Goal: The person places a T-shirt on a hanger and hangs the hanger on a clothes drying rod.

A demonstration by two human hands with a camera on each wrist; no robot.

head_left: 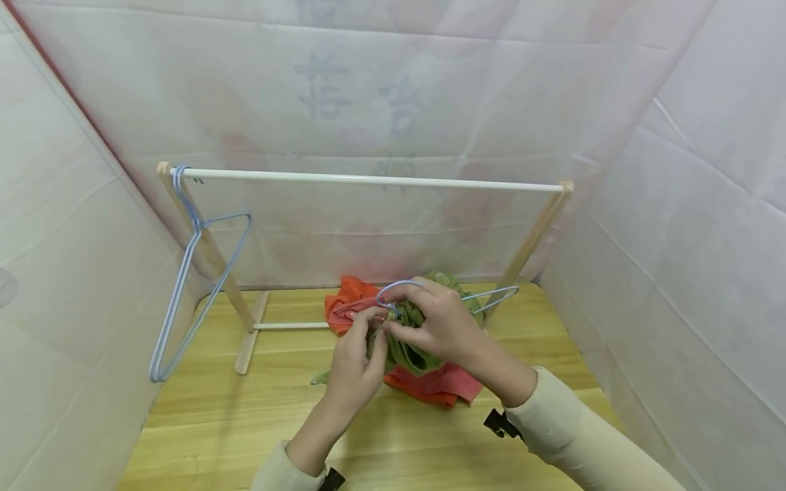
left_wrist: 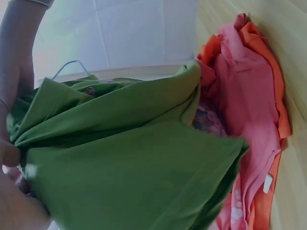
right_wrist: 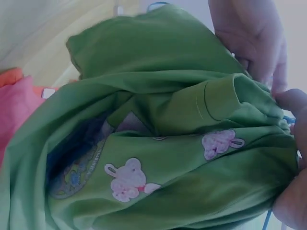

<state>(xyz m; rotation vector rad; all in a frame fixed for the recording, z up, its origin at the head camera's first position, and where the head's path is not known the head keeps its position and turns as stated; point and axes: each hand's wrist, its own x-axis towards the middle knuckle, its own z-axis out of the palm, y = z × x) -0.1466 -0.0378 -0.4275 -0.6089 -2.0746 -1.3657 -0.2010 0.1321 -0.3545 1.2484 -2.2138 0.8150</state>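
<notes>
A green garment with pink rabbit patches (right_wrist: 128, 181) is bunched around a light blue wire hanger (head_left: 505, 294), whose hook curves up beside the fingers. My left hand (head_left: 356, 365) pinches the gathered cloth just below that hook. From the other side, my right hand (head_left: 445, 320) grips the cloth there too, fingers close to the hook. Both hands meet at the gathers in the right wrist view. One green panel (left_wrist: 124, 172) hangs loose in the left wrist view. Most of the hanger is hidden inside the folds.
Beneath the green garment lie pink (left_wrist: 244, 91) and orange (left_wrist: 264, 48) clothes on the wooden table (head_left: 202, 436). Behind stands a rack with a white rail (head_left: 368, 180) and wooden posts. Blue hangers (head_left: 178, 293) hang at its left end. Pale cloth walls surround the table.
</notes>
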